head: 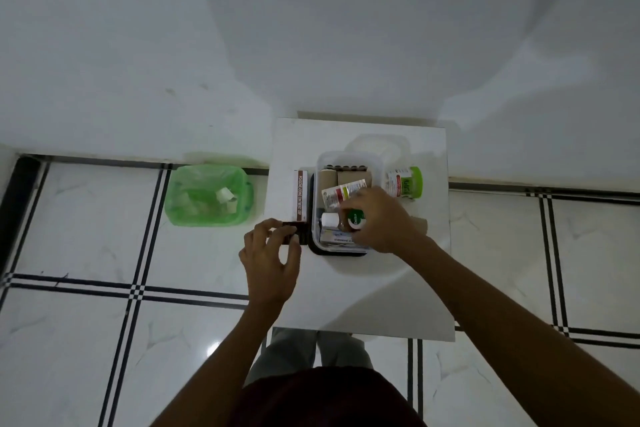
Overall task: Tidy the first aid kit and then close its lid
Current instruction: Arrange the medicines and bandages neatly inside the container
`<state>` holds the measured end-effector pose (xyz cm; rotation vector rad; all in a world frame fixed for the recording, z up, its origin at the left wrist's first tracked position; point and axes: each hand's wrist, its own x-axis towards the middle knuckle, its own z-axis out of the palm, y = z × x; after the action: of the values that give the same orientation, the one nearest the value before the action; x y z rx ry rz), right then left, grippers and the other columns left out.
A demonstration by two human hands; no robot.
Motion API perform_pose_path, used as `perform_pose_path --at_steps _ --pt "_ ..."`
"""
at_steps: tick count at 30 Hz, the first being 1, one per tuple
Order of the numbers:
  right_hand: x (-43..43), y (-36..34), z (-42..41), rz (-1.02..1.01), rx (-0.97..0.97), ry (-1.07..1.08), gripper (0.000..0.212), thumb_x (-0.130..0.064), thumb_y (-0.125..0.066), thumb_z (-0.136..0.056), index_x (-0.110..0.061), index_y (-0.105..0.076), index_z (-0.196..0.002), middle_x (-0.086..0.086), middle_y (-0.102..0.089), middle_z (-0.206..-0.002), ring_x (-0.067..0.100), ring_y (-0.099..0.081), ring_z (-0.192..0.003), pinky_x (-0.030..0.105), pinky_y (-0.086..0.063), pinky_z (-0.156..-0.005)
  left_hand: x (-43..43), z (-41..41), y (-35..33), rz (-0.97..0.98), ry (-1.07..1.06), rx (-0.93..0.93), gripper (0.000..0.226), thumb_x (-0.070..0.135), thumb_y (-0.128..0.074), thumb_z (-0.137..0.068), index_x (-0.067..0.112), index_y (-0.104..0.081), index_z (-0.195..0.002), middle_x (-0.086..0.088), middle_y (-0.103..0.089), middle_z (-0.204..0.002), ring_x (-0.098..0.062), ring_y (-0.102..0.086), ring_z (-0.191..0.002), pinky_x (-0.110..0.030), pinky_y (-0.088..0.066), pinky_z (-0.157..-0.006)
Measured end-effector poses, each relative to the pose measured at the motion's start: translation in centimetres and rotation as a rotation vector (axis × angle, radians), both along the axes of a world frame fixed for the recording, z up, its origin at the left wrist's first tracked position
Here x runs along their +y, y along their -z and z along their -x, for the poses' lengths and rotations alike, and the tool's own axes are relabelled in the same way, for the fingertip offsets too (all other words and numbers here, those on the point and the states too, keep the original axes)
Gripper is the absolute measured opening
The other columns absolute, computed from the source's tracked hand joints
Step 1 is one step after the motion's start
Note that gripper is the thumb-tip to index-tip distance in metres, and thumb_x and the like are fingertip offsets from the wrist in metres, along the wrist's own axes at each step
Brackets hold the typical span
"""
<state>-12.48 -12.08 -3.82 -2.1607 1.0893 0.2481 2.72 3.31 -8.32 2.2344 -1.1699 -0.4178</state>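
Observation:
The first aid kit is a clear plastic box on a small white table. Inside it lie tan bandage rolls, a sachet, a small white-capped bottle and a flat carton. My right hand is inside the box, shut on a brown bottle with a green label. My left hand grips the near end of a white and brown ointment box lying left of the kit. The clear lid lies behind the kit.
A green-capped white bottle lies on the table right of the kit. A green plastic-lined bin with scraps stands on the tiled floor left of the table. The table stands against a white wall.

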Motion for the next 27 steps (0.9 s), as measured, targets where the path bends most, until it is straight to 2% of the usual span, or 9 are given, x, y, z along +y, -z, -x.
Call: perform_pose_path --at_steps 2,6,9,14,17,20,23,25,27 --pt "0.6 0.1 -0.3 0.009 0.065 -0.065 0.046 -0.020 -0.070 -0.071 -0.022 -0.062 -0.116 0.004 -0.058 -0.115 0.023 -0.047 -0.110 0.042 -0.039 -0.092 -0.1 -0.8 0.9 -0.091 -0.058 0.037 0.017 0.021 -0.056 -0.088 0.015 -0.065 -0.101 -0.006 -0.062 -0.109 -0.024 -0.053 -0.103 -0.035 -0.035 -0.078" --pt "1.0 1.2 -1.3 0.117 0.203 -0.209 0.043 -0.017 -0.065 -0.076 -0.023 -0.058 -0.119 0.002 -0.059 -0.117 0.024 -0.049 -0.111 0.040 -0.032 -0.088 -1.2 -2.4 2.5 -0.225 0.014 0.129 0.020 0.013 -0.062 -0.084 0.008 -0.064 -0.104 -0.012 -0.062 -0.111 -0.030 -0.053 -0.106 -0.034 -0.041 -0.081" --pt "0.8 1.3 -1.7 0.144 0.257 -0.277 0.045 -0.015 -0.063 -0.078 -0.023 -0.057 -0.122 0.003 -0.059 -0.120 0.025 -0.050 -0.114 0.043 -0.033 -0.092 -2.6 -3.1 2.8 -0.220 0.023 0.154 0.022 0.015 -0.062 -0.084 0.008 -0.063 -0.104 -0.011 -0.060 -0.109 -0.030 -0.053 -0.106 -0.037 -0.044 -0.084" --pt "0.9 1.0 -2.0 0.234 0.341 -0.283 0.039 -0.013 -0.063 -0.077 -0.020 -0.061 -0.115 0.006 -0.060 -0.112 0.026 -0.053 -0.108 0.042 -0.038 -0.089 -4.7 -3.6 2.8 -0.287 -0.014 0.260 0.037 0.019 -0.070 -0.078 0.006 -0.061 -0.112 -0.014 -0.058 -0.113 -0.028 -0.053 -0.107 -0.027 -0.040 -0.082" --pt "1.7 1.2 -2.6 0.276 0.397 -0.235 0.035 -0.012 -0.066 -0.074 -0.018 -0.061 -0.107 0.005 -0.058 -0.108 0.025 -0.052 -0.107 0.040 -0.038 -0.086 -4.9 -3.5 3.1 -0.392 0.060 0.295 0.051 0.021 -0.074 -0.071 0.007 -0.059 -0.118 -0.013 -0.055 -0.118 -0.028 -0.051 -0.112 -0.034 -0.045 -0.089" --pt "1.9 1.5 -3.0 0.313 0.384 -0.224 0.029 -0.010 -0.064 -0.077 -0.012 -0.060 -0.106 0.007 -0.059 -0.110 0.025 -0.054 -0.106 0.039 -0.042 -0.088 -4.6 -3.3 3.5 -0.420 0.078 0.279 0.053 0.023 -0.072 -0.072 0.005 -0.057 -0.120 -0.015 -0.056 -0.117 -0.030 -0.052 -0.111 -0.038 -0.045 -0.091" --pt "1.1 0.9 -2.7 0.169 0.300 -0.199 0.030 -0.007 -0.064 -0.078 -0.008 -0.061 -0.108 0.011 -0.059 -0.111 0.027 -0.058 -0.103 0.037 -0.046 -0.087 -4.8 -3.1 3.6 -0.394 -0.015 0.288 0.052 0.030 -0.070 -0.078 0.002 -0.057 -0.119 -0.017 -0.058 -0.114 -0.032 -0.054 -0.108 -0.039 -0.046 -0.090" --pt "0.0 0.0 -2.1 -0.089 0.157 -0.016 0.034 -0.007 -0.070 -0.074 -0.004 -0.063 -0.107 0.013 -0.063 -0.107 0.028 -0.061 -0.098 0.034 -0.049 -0.082 -5.5 -3.1 3.7 -0.371 -0.052 0.282 0.054 0.035 -0.069 -0.079 0.001 -0.058 -0.118 -0.017 -0.059 -0.114 -0.031 -0.056 -0.107 -0.039 -0.047 -0.089" --pt "-1.9 -0.6 -0.9 -0.145 0.010 0.209 0.035 -0.009 -0.073 -0.070 -0.004 -0.064 -0.104 0.013 -0.067 -0.099 0.028 -0.064 -0.092 0.035 -0.054 -0.079 -6.6 -3.1 3.6 -0.368 -0.050 0.253 0.056 0.037 -0.068 -0.079 0.000 -0.058 -0.119 -0.017 -0.060 -0.114 -0.030 -0.056 -0.107 -0.037 -0.046 -0.088"
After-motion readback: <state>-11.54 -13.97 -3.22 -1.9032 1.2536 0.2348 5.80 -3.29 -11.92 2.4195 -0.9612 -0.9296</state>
